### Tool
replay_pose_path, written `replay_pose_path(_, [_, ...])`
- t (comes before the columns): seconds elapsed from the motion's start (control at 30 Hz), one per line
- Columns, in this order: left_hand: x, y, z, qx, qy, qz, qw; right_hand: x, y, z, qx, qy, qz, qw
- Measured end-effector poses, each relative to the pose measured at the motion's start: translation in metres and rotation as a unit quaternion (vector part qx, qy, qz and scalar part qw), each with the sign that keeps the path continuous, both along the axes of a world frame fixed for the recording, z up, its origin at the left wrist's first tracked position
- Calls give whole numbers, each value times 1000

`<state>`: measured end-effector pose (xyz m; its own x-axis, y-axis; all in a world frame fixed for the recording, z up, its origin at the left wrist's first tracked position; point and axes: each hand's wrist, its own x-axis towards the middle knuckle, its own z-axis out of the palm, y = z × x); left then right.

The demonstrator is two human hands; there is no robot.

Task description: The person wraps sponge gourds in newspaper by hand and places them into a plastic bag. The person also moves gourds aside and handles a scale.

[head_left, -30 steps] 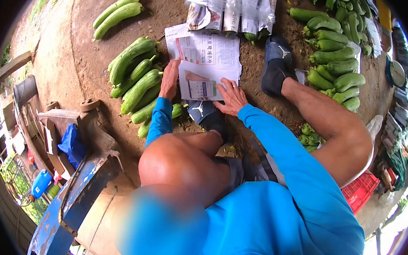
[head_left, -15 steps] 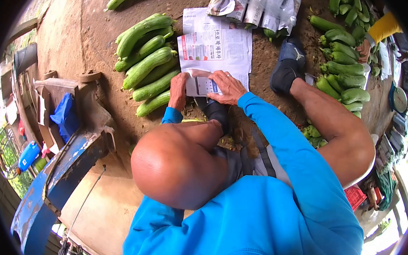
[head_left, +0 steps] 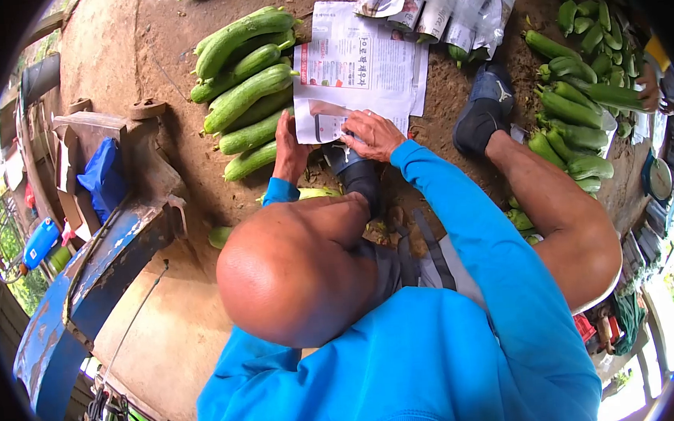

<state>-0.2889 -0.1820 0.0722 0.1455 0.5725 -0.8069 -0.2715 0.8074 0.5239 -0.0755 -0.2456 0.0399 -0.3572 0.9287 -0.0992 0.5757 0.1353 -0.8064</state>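
Observation:
Sheets of printed newspaper lie on the dirt floor in front of me, overlapping. At their lower left edge my left hand stands upright, fingers stretched out and thumb side toward the paper. My right hand has its fingers bent and pinches the lower right edge of the top sheet. Left of the paper is a pile of long green gourds. Just beyond the paper, rolls wrapped in newspaper rest together under clear plastic.
My dark shoes flank the work area. More green gourds lie in rows at the right, where another person's hand reaches in. A worn blue metal frame stands at the left, near a blue bag.
My left hand has come off the newspaper edge and straightened its fingers. My right hand has stayed at the lower edge. At the right, the other person's hand now holds a gourd.

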Motion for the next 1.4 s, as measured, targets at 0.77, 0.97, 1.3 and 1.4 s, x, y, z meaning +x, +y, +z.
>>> replay_pose_path(0.77, [-20,-73,3,101,124,-127,979,-8,-5,5,-11,-29,-8,999])
replay_pose_path(0.97, [-13,-75,7,103,142,-116,978,-9,-6,3,-25,-16,-20,999])
replay_pose_path(1.3, [-13,-73,8,98,142,-105,979,-10,-4,4,-28,-8,-26,999])
replay_pose_path(1.4, [-13,-71,10,95,154,-119,976,-10,-4,3,-40,-9,-27,999])
